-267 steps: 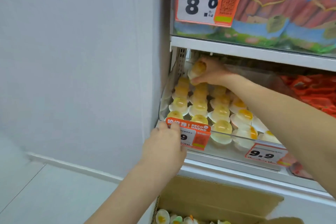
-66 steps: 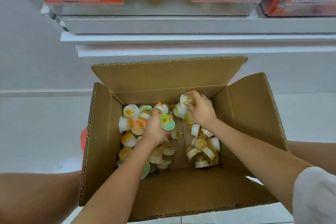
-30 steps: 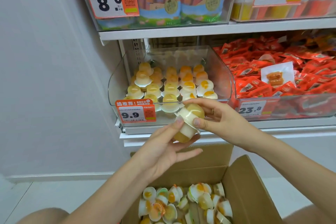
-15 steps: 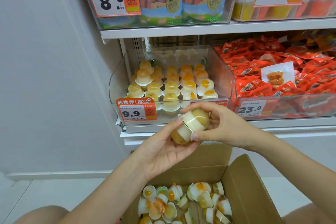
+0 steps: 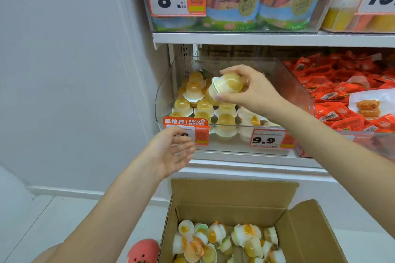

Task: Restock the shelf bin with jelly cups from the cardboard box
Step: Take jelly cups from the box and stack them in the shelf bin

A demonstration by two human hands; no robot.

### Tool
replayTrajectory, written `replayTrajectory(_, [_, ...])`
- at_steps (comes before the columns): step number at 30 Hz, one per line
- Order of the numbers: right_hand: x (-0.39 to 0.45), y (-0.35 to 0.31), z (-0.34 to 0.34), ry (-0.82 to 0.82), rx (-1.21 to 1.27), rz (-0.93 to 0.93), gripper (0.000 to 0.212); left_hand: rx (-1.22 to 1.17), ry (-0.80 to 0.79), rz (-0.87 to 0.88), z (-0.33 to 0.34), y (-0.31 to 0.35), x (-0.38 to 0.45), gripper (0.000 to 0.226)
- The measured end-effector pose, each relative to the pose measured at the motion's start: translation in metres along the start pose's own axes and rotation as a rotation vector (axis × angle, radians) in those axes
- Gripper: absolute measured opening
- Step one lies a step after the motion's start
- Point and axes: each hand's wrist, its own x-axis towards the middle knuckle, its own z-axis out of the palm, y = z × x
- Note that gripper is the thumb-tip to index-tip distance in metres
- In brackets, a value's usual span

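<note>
Half a second earlier both hands had met on the cups in front of the bin; now the right hand (image 5: 254, 92) alone had carried them up over the bin (image 5: 299, 92), its grip clamped on two stacked cups (image 5: 226, 86), held tilted, probably to set them on the rows just below the grip. Left hand (image 5: 171, 151) had let go and hung apart, fingers loose, holding nothing, below and left of that grip. More cups lay in the box (image 5: 235, 196) beneath.
</note>
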Motion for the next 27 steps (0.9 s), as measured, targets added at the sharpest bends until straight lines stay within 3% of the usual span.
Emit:
replayTrajectory(3, [0.045, -0.004, 0.027, -0.184, -0.233, -0.082, 0.057, 0.075, 0.074, 0.036, -0.009, 0.003, 0.004, 0.015])
replayTrajectory(7, [0.068, 0.004, 0.057, -0.360, -0.399, -0.163, 0.059, 0.147, 0.058, 0.030, -0.011, 0.002, 0.012, 0.009])
replayTrajectory(16, [0.077, 0.011, 0.075, -0.533, -0.557, -0.189, 0.064, 0.195, 0.043, 0.066, -0.007, 0.010, 0.025, 0.016])
replayTrajectory(27, [0.078, 0.012, 0.073, -0.587, -0.586, -0.131, 0.077, 0.209, 0.037, 0.108, -0.004, 0.007, 0.032, 0.015])
